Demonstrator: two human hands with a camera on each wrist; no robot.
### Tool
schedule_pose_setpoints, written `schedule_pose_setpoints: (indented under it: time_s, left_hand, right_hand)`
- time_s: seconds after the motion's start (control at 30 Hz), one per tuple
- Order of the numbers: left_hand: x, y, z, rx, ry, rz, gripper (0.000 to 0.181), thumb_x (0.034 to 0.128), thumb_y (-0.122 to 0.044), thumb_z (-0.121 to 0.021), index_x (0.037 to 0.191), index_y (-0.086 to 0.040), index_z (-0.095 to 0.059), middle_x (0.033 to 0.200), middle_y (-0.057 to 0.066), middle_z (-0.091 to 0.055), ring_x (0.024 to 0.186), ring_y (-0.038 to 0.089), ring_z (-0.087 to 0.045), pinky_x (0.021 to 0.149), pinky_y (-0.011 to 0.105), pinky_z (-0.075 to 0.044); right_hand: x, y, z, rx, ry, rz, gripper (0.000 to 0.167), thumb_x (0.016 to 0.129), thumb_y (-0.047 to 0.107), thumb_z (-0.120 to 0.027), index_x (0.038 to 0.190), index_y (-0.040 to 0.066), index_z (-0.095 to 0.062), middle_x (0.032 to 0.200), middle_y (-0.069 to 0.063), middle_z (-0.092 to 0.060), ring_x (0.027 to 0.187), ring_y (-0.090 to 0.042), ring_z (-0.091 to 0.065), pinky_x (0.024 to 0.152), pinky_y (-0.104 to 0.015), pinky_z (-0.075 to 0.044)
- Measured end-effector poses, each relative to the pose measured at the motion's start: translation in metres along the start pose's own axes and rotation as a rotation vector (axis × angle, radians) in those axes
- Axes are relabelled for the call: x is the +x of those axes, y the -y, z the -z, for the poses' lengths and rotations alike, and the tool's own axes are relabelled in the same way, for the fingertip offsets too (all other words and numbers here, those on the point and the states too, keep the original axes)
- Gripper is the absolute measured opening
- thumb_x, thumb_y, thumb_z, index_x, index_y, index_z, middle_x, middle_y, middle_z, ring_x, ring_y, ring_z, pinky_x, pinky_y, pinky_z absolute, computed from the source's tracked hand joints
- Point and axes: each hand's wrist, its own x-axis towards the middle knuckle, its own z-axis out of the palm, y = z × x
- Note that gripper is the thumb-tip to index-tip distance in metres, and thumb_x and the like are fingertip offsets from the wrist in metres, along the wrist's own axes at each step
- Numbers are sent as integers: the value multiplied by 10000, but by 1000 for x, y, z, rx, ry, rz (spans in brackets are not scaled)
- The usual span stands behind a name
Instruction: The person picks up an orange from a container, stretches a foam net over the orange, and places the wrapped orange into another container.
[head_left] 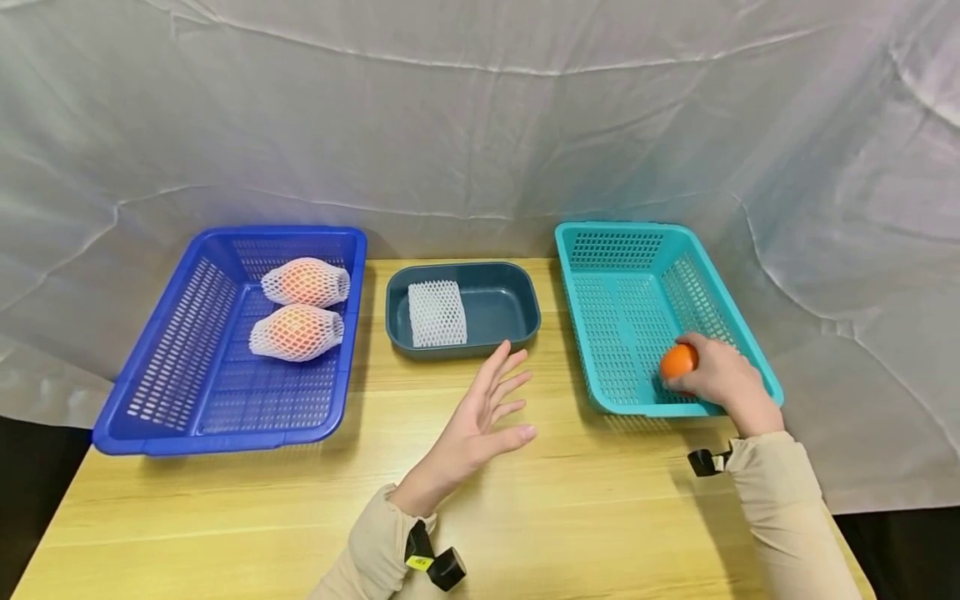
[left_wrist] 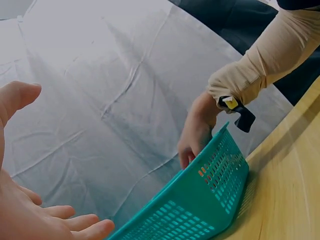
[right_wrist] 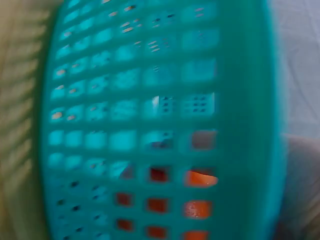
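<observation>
In the head view my right hand [head_left: 722, 372] reaches into the teal basket [head_left: 611, 342] and grips an orange [head_left: 678, 362] near its front right corner. Through the basket's slots in the right wrist view, parts of the orange [right_wrist: 197, 209] show. My left hand [head_left: 474, 425] hovers over the table with fingers extended and nothing in it, just in front of a dark green tray [head_left: 502, 312]. Inside that tray, at its left, lies a white foam net sleeve [head_left: 437, 314]. Two round orange-coloured fruits in foam nets, one farther [head_left: 306, 282] and one nearer [head_left: 297, 332], lie in the blue basket.
The blue basket [head_left: 217, 443] stands at the left of the wooden table [head_left: 570, 517], the tray between it and the teal basket. A grey cloth [head_left: 480, 125] hangs behind and at the sides. Each wrist carries a small black camera mount [head_left: 420, 546].
</observation>
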Motion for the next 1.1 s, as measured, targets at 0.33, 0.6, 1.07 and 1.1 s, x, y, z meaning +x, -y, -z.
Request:
schedule_pose_setpoints:
  time_s: [0.33, 0.6, 1.07, 1.1]
  left_hand:
    - [1, -3, -2, 5, 8, -17, 973, 879, -221, -746, 1598, -193, -91, 1625, 47, -203, 1460, 319, -251, 1145, 586, -240]
    - [4, -5, -3, 22, 7, -38, 961, 874, -195, -744, 1596, -200, -109, 1617, 48, -222, 1447, 314, -277, 1137, 594, -251]
    - [2, -8, -5, 9, 9, -30, 919, 869, -187, -755, 1581, -172, -175, 1602, 73, -266, 1425, 380, -310, 1129, 537, -312]
    - [1, -7, -5, 5, 5, -24, 911, 868, -178, -755, 1578, -166, -184, 1600, 79, -268, 1418, 381, -322, 1126, 529, -323]
  right_hand:
    - [-23, 40, 23, 2, -168, 27, 752, 784, 305, -797, 1403, 38, -465, 1185, -289, -512, 931, -443, -557, 636, -557, -480]
    - [-52, 97, 39, 42, -279, 121, 752, 771, 282, -831, 1406, 66, -493, 1259, -258, -516, 965, -453, -556, 675, -608, -478]
    - [-85, 176, 16, 129, -361, 423, 761, 671, 213, -899, 1356, 141, -575, 1298, -105, -585, 1063, -347, -591, 757, -559, -540]
    - [-86, 179, 12, 134, -361, 444, 777, 658, 207, -905, 1356, 133, -573, 1300, -104, -588, 1071, -341, -590, 762, -552, -543]
